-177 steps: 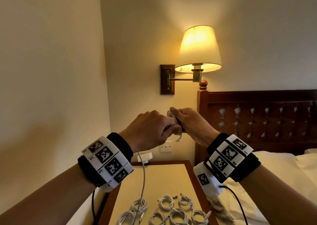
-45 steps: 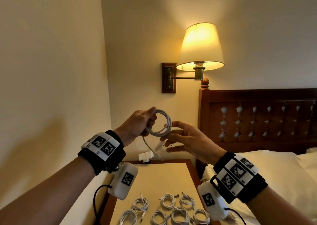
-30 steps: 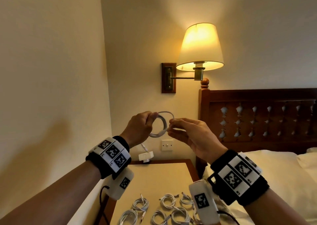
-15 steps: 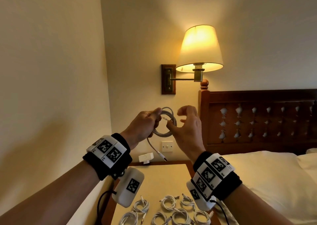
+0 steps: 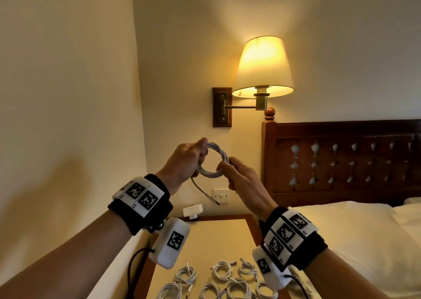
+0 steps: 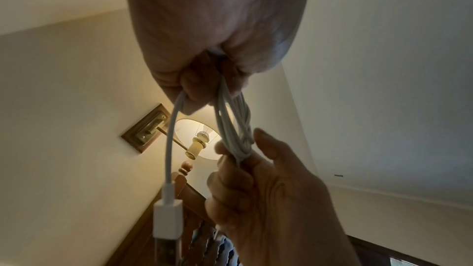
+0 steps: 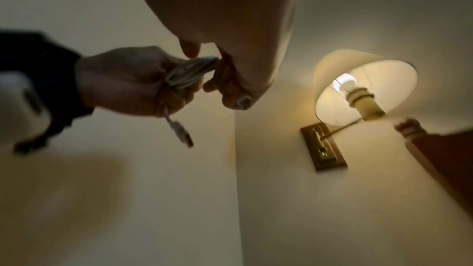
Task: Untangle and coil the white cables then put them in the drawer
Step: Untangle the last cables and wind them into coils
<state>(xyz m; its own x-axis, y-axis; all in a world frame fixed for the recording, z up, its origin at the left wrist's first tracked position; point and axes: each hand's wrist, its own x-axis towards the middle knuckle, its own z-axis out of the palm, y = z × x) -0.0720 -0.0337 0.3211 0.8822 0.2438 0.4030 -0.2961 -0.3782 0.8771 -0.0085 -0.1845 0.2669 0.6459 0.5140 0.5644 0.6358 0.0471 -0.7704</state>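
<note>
Up over the nightstand (image 5: 218,237), my left hand (image 5: 185,162) grips the coiled white cable (image 5: 213,159) at 9 o'clock, right hand (image 5: 241,180) pinching 3 o'clock.

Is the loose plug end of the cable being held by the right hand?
No, the plug end hangs free below the left hand, while the right hand pinches the coil on its far side.

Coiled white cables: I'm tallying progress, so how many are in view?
8. One coil is held between the left hand and right hand. Seven coils lie on the nightstand: three behind, four in front. More may be hidden below the frame.
</note>
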